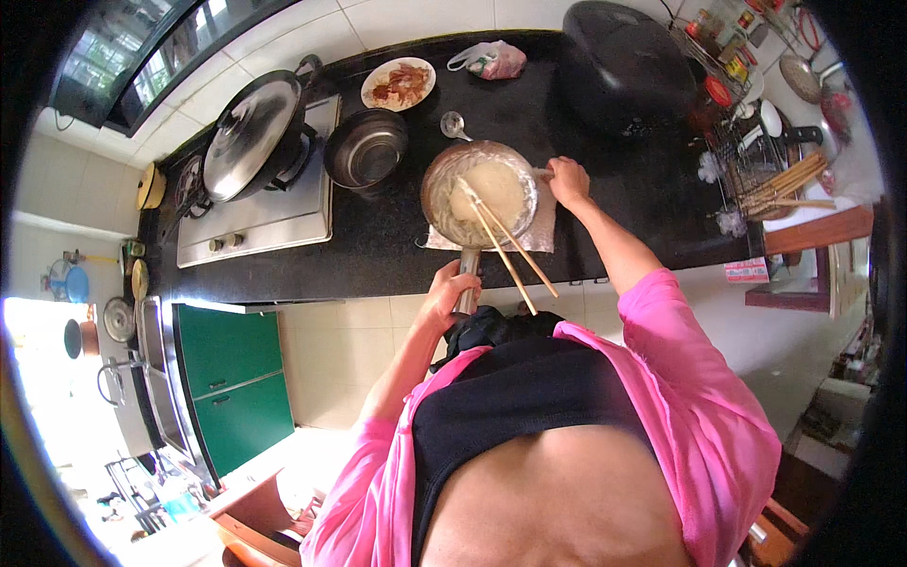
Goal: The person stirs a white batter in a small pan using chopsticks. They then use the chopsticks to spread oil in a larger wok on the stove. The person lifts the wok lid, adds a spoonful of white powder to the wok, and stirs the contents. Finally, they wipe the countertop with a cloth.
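Observation:
A metal saucepan (436,191) with pale dough or batter (496,190) in it sits on a light cloth (544,225) on the black counter. My left hand (453,290) is closed around its long handle (468,273). With my right hand (568,181) I grip a short handle or grip at the pan's right side; part of it is hidden by my fingers. A pair of wooden chopsticks (502,244) leans in the pan, tips in the pale mix and ends over its near rim. Just behind the pan lies a metal ladle (453,125).
Left of the pan stand an empty dark metal bowl (366,150) and a gas stove (262,227) with a lidded wok (253,138). Behind are a plate of sliced food (400,83) and a plastic bag (496,60). A large black appliance (627,64) and utensil rack stand right.

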{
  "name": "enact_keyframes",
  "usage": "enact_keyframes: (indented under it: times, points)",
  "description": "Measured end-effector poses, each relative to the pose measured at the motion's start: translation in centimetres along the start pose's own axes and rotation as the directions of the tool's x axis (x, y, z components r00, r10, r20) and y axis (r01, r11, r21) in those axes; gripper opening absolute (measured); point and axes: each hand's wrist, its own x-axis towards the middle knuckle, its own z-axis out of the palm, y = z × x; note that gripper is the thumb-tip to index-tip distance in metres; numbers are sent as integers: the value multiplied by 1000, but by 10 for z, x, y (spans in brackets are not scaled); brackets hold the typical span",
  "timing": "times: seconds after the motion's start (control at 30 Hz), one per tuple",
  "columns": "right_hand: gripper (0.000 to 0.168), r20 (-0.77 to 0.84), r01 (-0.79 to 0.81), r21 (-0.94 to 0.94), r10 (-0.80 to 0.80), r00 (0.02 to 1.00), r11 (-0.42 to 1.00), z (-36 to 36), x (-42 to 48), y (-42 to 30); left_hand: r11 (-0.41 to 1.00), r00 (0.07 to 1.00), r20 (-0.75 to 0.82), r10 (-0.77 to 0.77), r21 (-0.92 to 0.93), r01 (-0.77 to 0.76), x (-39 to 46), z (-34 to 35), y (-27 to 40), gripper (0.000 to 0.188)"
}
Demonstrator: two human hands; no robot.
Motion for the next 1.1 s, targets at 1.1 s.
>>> enact_keyframes:
  times: [1.1]
  points:
    - [13,83,-285,769,352,932,573,-78,-36,-23,960,780,-559,280,160,-230,94,-175,141,32]
